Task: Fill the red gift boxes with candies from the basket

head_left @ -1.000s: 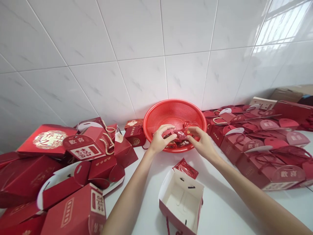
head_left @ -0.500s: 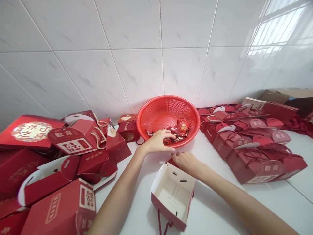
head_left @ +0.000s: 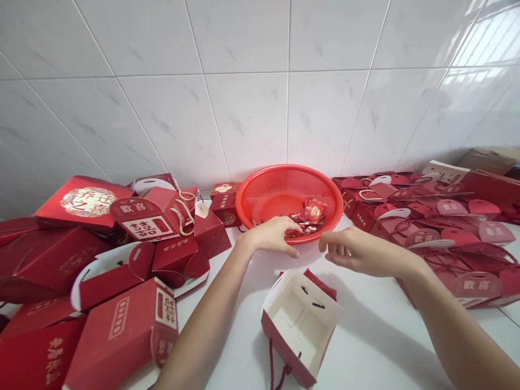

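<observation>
My left hand (head_left: 275,236) reaches over the near rim of a red plastic mesh basket (head_left: 260,176). Its thumb stands apart from the fingers, and the fingertips are close to several small red wrapped packets (head_left: 314,208) inside. My right hand (head_left: 349,250) hovers just right of the near rim, fingers loosely bent with a gap between the index finger and the others; nothing shows in it. Below both hands an opened red gift box (head_left: 290,355) with a white inside and a dark red cord lies tilted toward me. Neither hand touches it. I see no contents in it.
Red gift boxes (head_left: 122,330) are heaped at the left, some with open tops. Closed handled boxes (head_left: 430,238) stand in rows at the right. A white tiled wall (head_left: 247,119) rises behind the basket, and a brown carton (head_left: 491,160) sits at the far right.
My right hand has left the box's far flap and moved up and right beside the basket. My left hand stays at the basket. The view has shifted left.
</observation>
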`<move>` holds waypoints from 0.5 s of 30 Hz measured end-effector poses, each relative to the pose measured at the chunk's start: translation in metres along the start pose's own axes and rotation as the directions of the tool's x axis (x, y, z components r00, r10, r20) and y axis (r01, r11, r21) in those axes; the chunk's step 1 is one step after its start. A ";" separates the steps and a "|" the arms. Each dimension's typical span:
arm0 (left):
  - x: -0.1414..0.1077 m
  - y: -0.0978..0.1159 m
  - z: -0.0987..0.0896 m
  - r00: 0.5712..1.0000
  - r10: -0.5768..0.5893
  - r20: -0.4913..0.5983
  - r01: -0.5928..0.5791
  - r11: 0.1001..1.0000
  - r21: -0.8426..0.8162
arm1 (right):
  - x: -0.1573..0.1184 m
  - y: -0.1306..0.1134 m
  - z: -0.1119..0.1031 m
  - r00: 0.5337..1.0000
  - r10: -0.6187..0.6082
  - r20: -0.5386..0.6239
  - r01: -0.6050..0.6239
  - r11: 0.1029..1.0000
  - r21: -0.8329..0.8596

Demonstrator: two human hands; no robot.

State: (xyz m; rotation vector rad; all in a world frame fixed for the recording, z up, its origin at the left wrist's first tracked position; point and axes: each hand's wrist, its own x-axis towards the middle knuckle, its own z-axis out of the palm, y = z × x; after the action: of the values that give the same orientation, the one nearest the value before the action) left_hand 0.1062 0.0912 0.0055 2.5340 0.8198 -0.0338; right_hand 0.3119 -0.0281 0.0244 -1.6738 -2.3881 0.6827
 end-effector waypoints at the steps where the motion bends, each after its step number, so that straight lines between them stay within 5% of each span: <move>1: -0.002 0.001 -0.001 1.000 -0.006 0.017 0.006 1.000 0.006 | 0.001 -0.002 0.004 0.999 0.010 0.043 -0.008 0.999 -0.032; 9: -0.024 0.011 -0.009 0.991 -0.034 0.128 0.028 0.999 0.046 | 0.024 -0.037 0.063 0.970 0.105 0.221 -0.008 0.917 -0.398; 12: -0.040 0.028 -0.014 0.999 0.036 0.015 -0.037 0.998 0.047 | 0.027 -0.034 0.067 0.973 0.074 0.221 0.022 0.914 -0.406; 15: -0.061 0.049 -0.017 0.995 0.102 0.012 -0.102 0.995 0.008 | 0.021 -0.023 0.053 0.967 0.017 0.253 0.070 0.942 -0.329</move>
State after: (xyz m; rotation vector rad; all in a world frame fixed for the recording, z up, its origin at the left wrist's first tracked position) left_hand 0.0820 0.0305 0.0518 2.5777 0.6859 -0.0182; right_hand 0.2654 -0.0298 -0.0151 -1.7640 -2.8387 0.5350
